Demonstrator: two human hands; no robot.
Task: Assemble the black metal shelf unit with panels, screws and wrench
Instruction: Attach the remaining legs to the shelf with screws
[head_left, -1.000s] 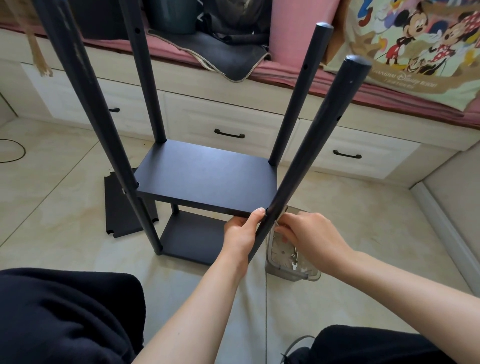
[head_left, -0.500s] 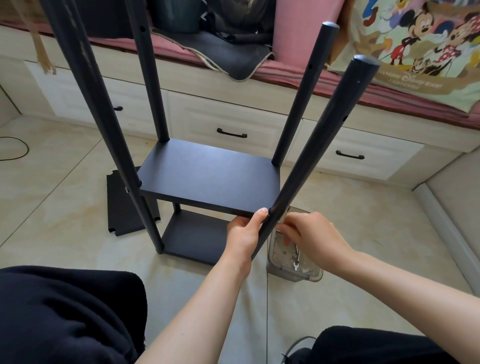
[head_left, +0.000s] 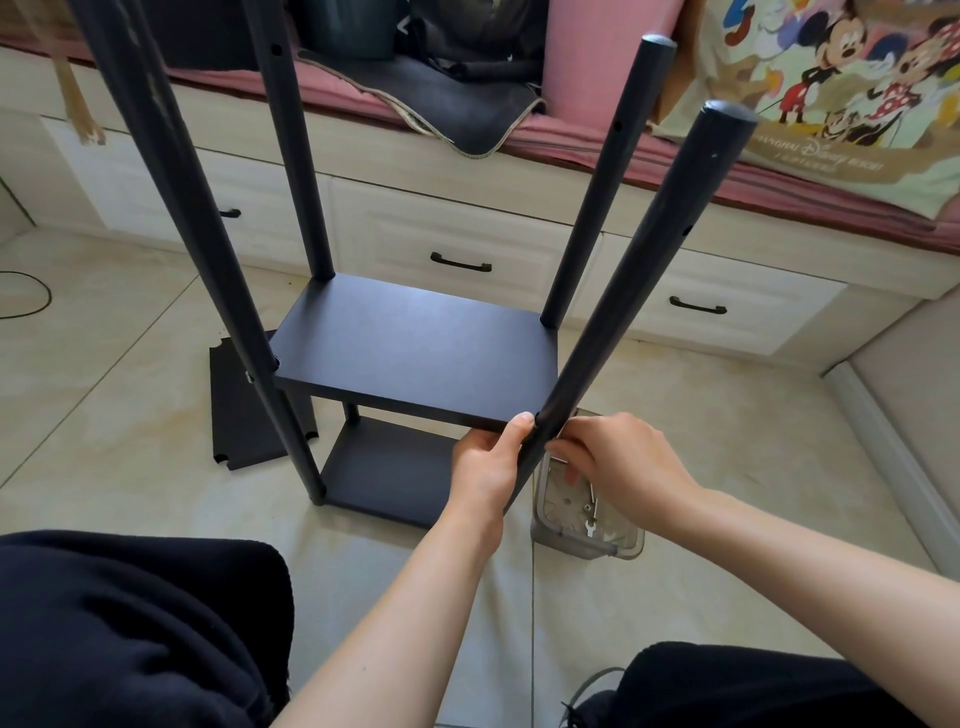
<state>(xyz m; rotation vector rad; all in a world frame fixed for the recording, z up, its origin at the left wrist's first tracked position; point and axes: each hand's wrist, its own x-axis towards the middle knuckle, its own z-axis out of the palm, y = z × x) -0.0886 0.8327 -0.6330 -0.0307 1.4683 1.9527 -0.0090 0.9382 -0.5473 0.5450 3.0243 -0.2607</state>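
Shelf (head_left: 415, 353): upper panel on four posts, standing on the floor.
Post (head_left: 618, 312): at the shelf's near right corner, between both hands.
Left hand (head_left: 488, 467): fingers curled under the shelf edge, thumb against the post.
Right hand (head_left: 618, 462): fingertips pinched at the post; what they hold, cannot tell.
Tray (head_left: 587, 519): just right of the shelf, wrench (head_left: 589, 527) inside.

A matte black shelf panel (head_left: 415, 358) and four black poles (head_left: 613, 332) stand over a beige, marbled tile floor (head_left: 119, 415); a spare black panel (head_left: 244, 415) lies flat beside them. Cream-white drawers (head_left: 457, 244) carry dark handles beneath a pink cushion (head_left: 597, 150). A pale tote bag (head_left: 841, 104) shows cartoon mice in red, yellow and black. A clear, greyish plastic tray (head_left: 587, 540) holds what appears to be silver hardware. Dark trousers (head_left: 130, 623) fill the foreground.
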